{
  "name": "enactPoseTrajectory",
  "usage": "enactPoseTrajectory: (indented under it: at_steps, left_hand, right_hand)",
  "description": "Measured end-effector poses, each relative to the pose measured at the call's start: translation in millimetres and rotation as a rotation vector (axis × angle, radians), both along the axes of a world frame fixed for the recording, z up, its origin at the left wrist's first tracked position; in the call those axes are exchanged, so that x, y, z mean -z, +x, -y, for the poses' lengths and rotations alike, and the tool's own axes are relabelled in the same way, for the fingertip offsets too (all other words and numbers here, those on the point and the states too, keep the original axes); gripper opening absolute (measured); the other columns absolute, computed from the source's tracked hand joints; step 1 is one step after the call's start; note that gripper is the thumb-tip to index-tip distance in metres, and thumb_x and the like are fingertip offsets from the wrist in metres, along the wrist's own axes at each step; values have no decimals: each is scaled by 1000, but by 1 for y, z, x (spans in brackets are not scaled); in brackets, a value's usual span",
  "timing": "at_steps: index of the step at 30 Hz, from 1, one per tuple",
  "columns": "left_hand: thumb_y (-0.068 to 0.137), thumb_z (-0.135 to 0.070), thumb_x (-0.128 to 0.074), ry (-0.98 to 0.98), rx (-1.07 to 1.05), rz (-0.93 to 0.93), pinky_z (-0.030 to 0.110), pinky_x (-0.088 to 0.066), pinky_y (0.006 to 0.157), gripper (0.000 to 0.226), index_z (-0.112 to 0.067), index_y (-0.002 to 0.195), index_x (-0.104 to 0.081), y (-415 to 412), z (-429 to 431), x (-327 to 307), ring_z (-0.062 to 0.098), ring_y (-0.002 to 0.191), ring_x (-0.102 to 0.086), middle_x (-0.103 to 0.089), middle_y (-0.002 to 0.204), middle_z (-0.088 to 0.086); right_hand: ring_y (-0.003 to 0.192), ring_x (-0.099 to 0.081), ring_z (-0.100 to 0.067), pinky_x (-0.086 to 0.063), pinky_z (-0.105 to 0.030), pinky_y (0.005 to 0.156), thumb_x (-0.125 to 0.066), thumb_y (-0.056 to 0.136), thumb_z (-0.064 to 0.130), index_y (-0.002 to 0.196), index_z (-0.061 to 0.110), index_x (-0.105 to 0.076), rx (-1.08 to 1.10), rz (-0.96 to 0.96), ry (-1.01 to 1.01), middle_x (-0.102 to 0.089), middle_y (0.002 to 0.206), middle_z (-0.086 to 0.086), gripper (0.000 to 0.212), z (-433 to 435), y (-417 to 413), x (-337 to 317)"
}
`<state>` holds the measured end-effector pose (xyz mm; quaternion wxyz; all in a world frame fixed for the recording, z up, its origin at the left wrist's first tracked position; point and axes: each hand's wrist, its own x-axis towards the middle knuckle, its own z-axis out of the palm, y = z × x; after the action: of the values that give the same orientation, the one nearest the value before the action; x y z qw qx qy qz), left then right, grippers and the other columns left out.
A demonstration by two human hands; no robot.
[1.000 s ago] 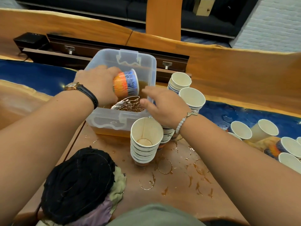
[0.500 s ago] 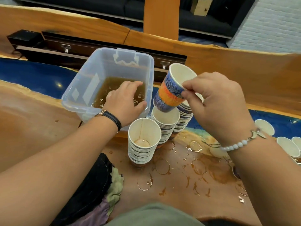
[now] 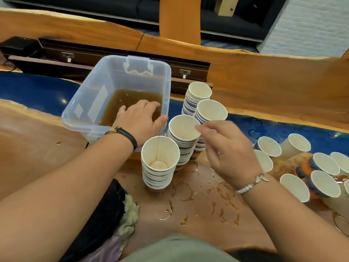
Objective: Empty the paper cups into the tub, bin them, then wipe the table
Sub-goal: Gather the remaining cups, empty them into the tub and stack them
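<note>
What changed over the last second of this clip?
The left hand, tipping a patterned cup over the tub a second ago, now rests on its near corner. The right hand took the cup, set it on the middle stack and let go. Tub, front stack and spills stayed put.

The wooden table (image 3: pixel 28 148) carries the tub (image 3: pixel 88 103), cup stacks (image 3: pixel 160 173), loose cups (image 3: pixel 269 146), rags (image 3: pixel 128 212) — and brown spills (image 3: pixel 222 212).

Far left: small black box (image 3: pixel 18 46), set beside long dark drawer unit (image 3: pixel 85 52).
Background: dark sofa (image 3: pixel 94 4); white brick wall (image 3: pixel 311 25) seen at right.
</note>
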<state>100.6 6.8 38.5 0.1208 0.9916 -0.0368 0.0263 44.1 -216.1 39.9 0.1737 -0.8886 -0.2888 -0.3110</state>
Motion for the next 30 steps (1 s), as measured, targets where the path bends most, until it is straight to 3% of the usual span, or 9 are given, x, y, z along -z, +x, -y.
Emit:
enactPoseTrajectory:
  at_steps: [2, 4, 7, 9, 12, 16, 23, 27, 30]
  left_hand:
    - [96, -58, -30, -3, -7, -20, 53, -26, 113, 57, -27, 143, -36, 1, 0, 0, 24, 133, -41, -42, 146, 1]
    - [96, -59, -30, -10, -13, -33, 53, -26, 113, 57, -28, 144, -35, 1, 1, 1, 24, 134, -40, -40, 147, 0]
    - [95, -60, -30, -12, -20, -42, 53, -26, 113, 58, -28, 144, -34, 2, 2, 1, 24, 135, -39, -39, 148, 0]
    - [95, -60, -30, -10, -22, -48, 53, -27, 113, 59, -28, 144, -34, 3, 2, 1, 24, 134, -39, -39, 148, 0]
    - [95, -60, -30, -6, -19, -51, 53, -27, 113, 59, -28, 144, -35, 2, 2, 0, 25, 134, -39, -40, 148, 1]
    - [95, -60, -30, -4, -19, -56, 52, -28, 112, 59, -27, 144, -35, 1, 2, -1, 24, 134, -40, -40, 148, 1]
    - [95, -59, -33, -50, -30, -50, 53, -28, 112, 57, -28, 143, -36, 2, 1, 0, 24, 133, -41, -40, 147, 0]
    - [96, -49, -46, -366, -45, -72, 51, -37, 107, 52, -26, 141, -37, 2, -1, -9, 23, 129, -45, -42, 145, 0]
    - [89, -39, -63, -656, -13, -6, 36, -40, 102, 60, -27, 141, -37, -3, -3, -25, 18, 129, -42, -43, 143, -2]
  right_hand:
    - [90, -57, -28, -41, -28, 83, -51, 81, 4, 99, 3, -71, 139, 46, 136, -66, 95, -13, 27, 22, -2, 2]
    - [89, -57, -31, -40, -31, 81, -49, 79, 9, 97, 6, -70, 391, -100, 132, -65, 94, -11, 28, 48, 1, 10]
    - [106, -54, -28, -45, -36, 83, -53, 86, 25, 115, 14, -62, 821, -655, -221, -60, 113, -7, 32, 77, 8, 38]
    - [104, -57, -26, -47, -33, 77, -56, 86, 31, 111, 16, -58, 904, -799, -380, -60, 111, -5, 29, 85, 7, 54]
    - [95, -61, -23, -45, -30, 73, -48, 92, 19, 105, 19, -58, 917, -721, -497, -63, 103, -2, 17, 87, 7, 62]
    - [92, -62, -20, -40, -28, 68, -42, 94, 17, 103, 24, -61, 872, -612, -619, -64, 97, 1, 22, 90, 11, 53]
    - [70, -51, -31, -36, -31, 57, -53, 92, 18, 81, 9, -68, 668, -383, -336, -57, 70, -10, 21, 66, 21, -35]
    - [78, -57, -38, -37, -34, 61, -58, 88, 13, 85, 5, -73, 444, -84, -214, -65, 80, -16, 17, 34, 20, -93]
    - [90, -59, -37, -43, -39, 72, -52, 87, 19, 95, 9, -74, 318, -23, -210, -67, 92, -14, 25, 2, 24, -118]
